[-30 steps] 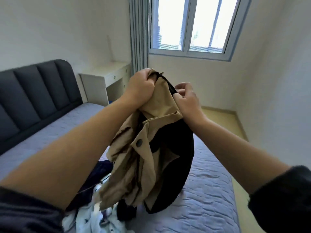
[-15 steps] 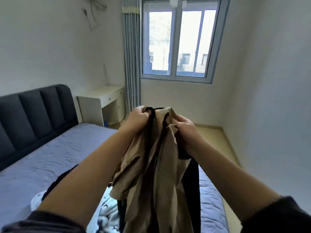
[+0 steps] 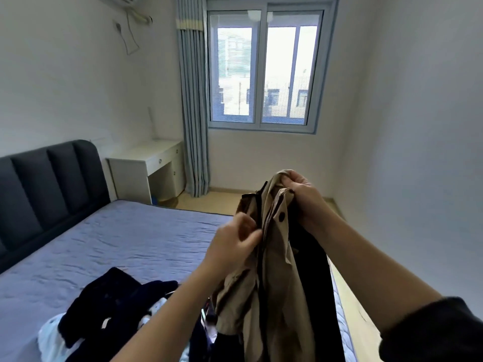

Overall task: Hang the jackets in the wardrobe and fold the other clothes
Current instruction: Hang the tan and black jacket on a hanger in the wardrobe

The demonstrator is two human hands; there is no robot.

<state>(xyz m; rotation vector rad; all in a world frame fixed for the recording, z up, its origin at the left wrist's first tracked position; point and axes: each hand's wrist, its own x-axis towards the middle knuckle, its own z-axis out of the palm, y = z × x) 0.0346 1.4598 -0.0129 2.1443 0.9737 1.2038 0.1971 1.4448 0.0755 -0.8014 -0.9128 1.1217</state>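
Note:
A beige jacket with black lining and a dark snap button hangs in front of me above the bed. My right hand grips its top edge, fingers curled round the fabric. My left hand is lower and pinches the jacket's front edge at its left side. A pile of other clothes, dark navy and white patterned pieces, lies on the bed below my left forearm. No wardrobe is in view.
The bed has a blue-grey cover and a dark padded headboard at left. A white desk stands in the corner by the grey curtain and the window. Bare floor runs along the right wall.
The camera has tilted up and the jacket has shifted right. My left hand has dropped from the jacket's top to lower on its front edge; my right hand stays at the top.

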